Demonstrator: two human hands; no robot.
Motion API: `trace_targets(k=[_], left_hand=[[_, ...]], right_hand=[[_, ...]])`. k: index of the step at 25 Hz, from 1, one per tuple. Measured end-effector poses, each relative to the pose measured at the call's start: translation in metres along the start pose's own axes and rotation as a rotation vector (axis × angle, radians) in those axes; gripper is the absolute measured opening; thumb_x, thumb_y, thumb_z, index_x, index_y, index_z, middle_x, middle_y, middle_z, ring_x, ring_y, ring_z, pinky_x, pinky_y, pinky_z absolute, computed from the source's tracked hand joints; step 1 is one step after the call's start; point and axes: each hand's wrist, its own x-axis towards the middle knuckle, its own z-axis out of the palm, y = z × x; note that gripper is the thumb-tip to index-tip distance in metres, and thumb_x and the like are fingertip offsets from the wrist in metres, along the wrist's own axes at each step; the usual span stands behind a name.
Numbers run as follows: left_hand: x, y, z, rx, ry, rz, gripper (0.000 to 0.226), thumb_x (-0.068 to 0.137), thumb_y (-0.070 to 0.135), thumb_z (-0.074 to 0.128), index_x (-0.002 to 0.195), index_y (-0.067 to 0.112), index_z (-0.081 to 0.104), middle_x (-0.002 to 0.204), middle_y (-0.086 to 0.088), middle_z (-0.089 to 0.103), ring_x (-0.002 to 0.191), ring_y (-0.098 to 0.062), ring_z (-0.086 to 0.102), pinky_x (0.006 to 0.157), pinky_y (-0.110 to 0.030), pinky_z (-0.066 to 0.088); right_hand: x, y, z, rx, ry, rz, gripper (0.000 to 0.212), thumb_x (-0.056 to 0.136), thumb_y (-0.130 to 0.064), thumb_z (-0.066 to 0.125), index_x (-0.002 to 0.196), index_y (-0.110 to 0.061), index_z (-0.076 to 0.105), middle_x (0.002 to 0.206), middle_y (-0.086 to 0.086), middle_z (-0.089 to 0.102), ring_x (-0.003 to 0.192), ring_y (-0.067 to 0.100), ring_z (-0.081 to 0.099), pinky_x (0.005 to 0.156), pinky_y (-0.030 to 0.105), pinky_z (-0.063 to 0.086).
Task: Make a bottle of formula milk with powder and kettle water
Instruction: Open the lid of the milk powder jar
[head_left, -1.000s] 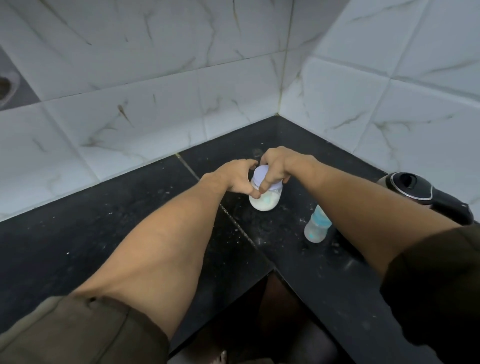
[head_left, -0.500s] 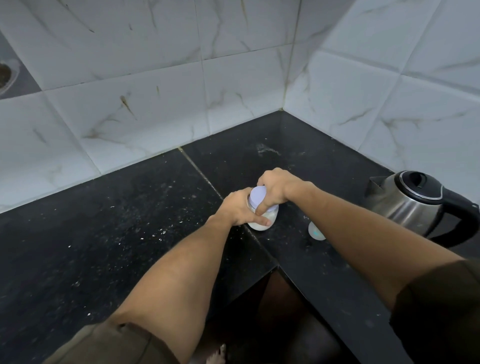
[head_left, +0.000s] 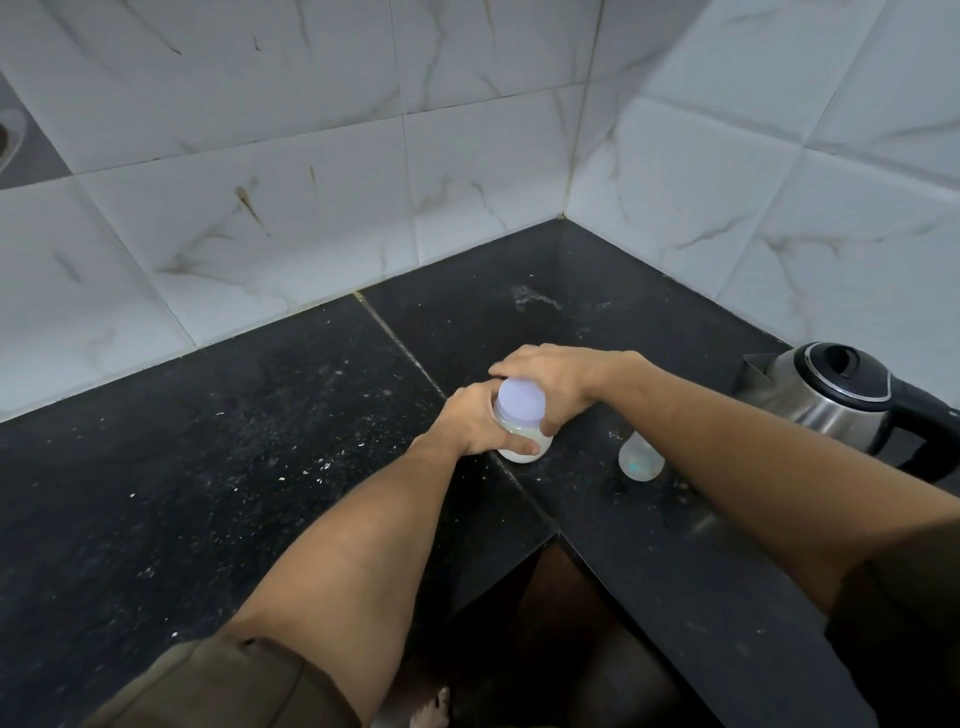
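Black counter (head_left: 218, 467), both hands gripping lidded powder jar (head_left: 521, 422), kettle (head_left: 826, 395) near

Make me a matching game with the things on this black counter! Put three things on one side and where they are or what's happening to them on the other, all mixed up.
Things:
1. powder jar
2. baby bottle
3. kettle

Clues:
A. stands alone beside the right forearm
B. far right, shiny metal with a black lid
C. held by both hands, pale purple lid on top

Pairs: 1-C, 2-A, 3-B. The left hand grips the jar's body; the right hand is on its lid.
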Motion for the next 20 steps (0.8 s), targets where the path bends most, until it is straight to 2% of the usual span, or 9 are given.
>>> trace_targets(k=[2, 4, 6, 9, 11, 14, 17, 19, 20], left_hand=[[-0.001, 0.003, -0.003, 0.024, -0.016, 0.015, 0.081, 0.044, 0.053, 0.097, 0.115, 0.036, 0.062, 0.108, 0.013, 0.069, 0.107, -0.016, 0.064, 0.095, -0.04, 0.055], [-0.001, 0.004, -0.004, 0.029, -0.023, 0.027, 0.079, 0.049, 0.048, 0.099, 0.118, 0.036, 0.062, 0.108, 0.013, 0.069, 0.105, -0.016, 0.065, 0.095, -0.04, 0.056], [-0.002, 0.004, -0.003, 0.032, -0.022, 0.019, 0.086, 0.046, 0.051, 0.098, 0.122, 0.033, 0.063, 0.11, 0.013, 0.069, 0.106, -0.016, 0.065, 0.096, -0.041, 0.056], [-0.002, 0.003, -0.002, 0.031, -0.027, -0.001, 0.09, 0.042, 0.053, 0.097, 0.123, 0.031, 0.065, 0.11, 0.013, 0.069, 0.106, -0.016, 0.064, 0.097, -0.043, 0.055], [-0.002, 0.005, -0.003, 0.044, -0.033, 0.008, 0.09, 0.045, 0.051, 0.098, 0.126, 0.031, 0.063, 0.113, 0.011, 0.069, 0.109, -0.017, 0.064, 0.099, -0.043, 0.054], [-0.002, 0.009, -0.007, 0.08, -0.051, 0.021, 0.083, 0.053, 0.045, 0.099, 0.126, 0.031, 0.062, 0.114, 0.009, 0.07, 0.108, -0.019, 0.064, 0.098, -0.043, 0.054], [0.0, 0.01, -0.008, 0.081, -0.061, 0.005, 0.088, 0.05, 0.045, 0.1, 0.127, 0.03, 0.062, 0.115, 0.01, 0.069, 0.11, -0.019, 0.064, 0.1, -0.043, 0.053], [0.001, 0.009, -0.007, 0.085, -0.062, -0.007, 0.092, 0.048, 0.047, 0.1, 0.129, 0.028, 0.061, 0.117, 0.009, 0.068, 0.112, -0.019, 0.062, 0.101, -0.044, 0.052], [0.001, 0.009, -0.008, 0.091, -0.061, -0.001, 0.091, 0.049, 0.047, 0.1, 0.129, 0.028, 0.062, 0.117, 0.009, 0.068, 0.112, -0.019, 0.062, 0.101, -0.044, 0.052]], right_hand=[[-0.004, -0.003, 0.0, 0.017, 0.077, 0.122, 0.103, 0.066, -0.067, 0.084, 0.151, -0.023, 0.046, 0.139, -0.004, 0.053, 0.124, 0.023, 0.056, 0.098, 0.044, 0.054], [-0.007, -0.007, -0.002, -0.042, 0.132, 0.161, 0.081, 0.067, -0.073, 0.08, 0.127, -0.021, 0.064, 0.116, -0.003, 0.065, 0.102, 0.022, 0.065, 0.08, 0.038, 0.056], [-0.01, -0.01, -0.004, -0.019, 0.096, 0.109, 0.06, 0.074, -0.052, 0.086, 0.125, -0.026, 0.067, 0.118, -0.003, 0.064, 0.104, 0.023, 0.063, 0.081, 0.038, 0.056], [-0.012, -0.011, -0.01, -0.038, -0.01, 0.014, 0.076, 0.08, -0.019, 0.079, 0.148, -0.037, 0.05, 0.145, -0.005, 0.049, 0.129, 0.027, 0.048, 0.102, 0.046, 0.049], [-0.01, -0.012, -0.011, 0.003, 0.029, 0.076, 0.088, 0.077, -0.036, 0.083, 0.154, -0.032, 0.04, 0.148, -0.002, 0.046, 0.132, 0.029, 0.048, 0.104, 0.047, 0.049], [-0.009, -0.015, -0.01, -0.01, 0.089, 0.239, 0.085, 0.07, -0.073, 0.078, 0.133, -0.02, 0.058, 0.121, 0.002, 0.064, 0.107, 0.027, 0.064, 0.085, 0.04, 0.054], [-0.009, -0.016, -0.012, -0.018, 0.029, 0.148, 0.06, 0.076, -0.043, 0.087, 0.128, -0.027, 0.066, 0.119, -0.001, 0.065, 0.105, 0.025, 0.064, 0.084, 0.04, 0.057], [-0.009, -0.015, -0.017, 0.027, -0.035, 0.088, 0.076, 0.077, -0.02, 0.084, 0.147, -0.031, 0.054, 0.134, 0.0, 0.052, 0.121, 0.029, 0.056, 0.092, 0.042, 0.056], [-0.008, -0.015, -0.018, 0.053, -0.032, 0.101, 0.085, 0.078, -0.023, 0.083, 0.153, -0.03, 0.045, 0.139, 0.001, 0.048, 0.126, 0.03, 0.054, 0.095, 0.043, 0.055]])
